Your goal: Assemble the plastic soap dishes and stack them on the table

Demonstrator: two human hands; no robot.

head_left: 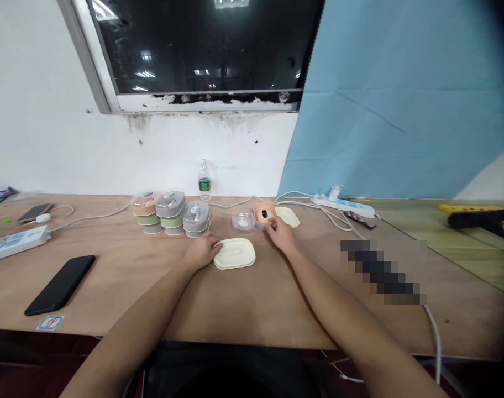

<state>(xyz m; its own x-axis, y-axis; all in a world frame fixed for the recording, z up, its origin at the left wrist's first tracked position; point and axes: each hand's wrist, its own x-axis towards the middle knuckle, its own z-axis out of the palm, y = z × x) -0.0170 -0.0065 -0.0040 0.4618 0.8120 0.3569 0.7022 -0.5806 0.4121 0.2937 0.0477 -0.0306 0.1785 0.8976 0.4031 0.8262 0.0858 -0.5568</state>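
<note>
My left hand point(201, 253) rests on the wooden table point(243, 298) with curled fingers touching the left edge of a cream plastic tray point(234, 254). My right hand point(279, 232) pinches the near rim of a small orange round case point(263, 213) with a dark slot on top. A clear lid point(242, 221) with a white piece inside lies just left of the orange case. Another cream tray point(288, 216) lies behind my right hand. Three stacks of boxed items with clear lids point(171, 212) stand left of the clear lid.
A black phone point(60, 284) lies at the left front, a white power strip point(15, 242) and another phone point(34, 211) further left. A water bottle point(204, 180) stands by the wall. A second power strip point(345, 205) with white cables lies right; a blurred patch covers something there.
</note>
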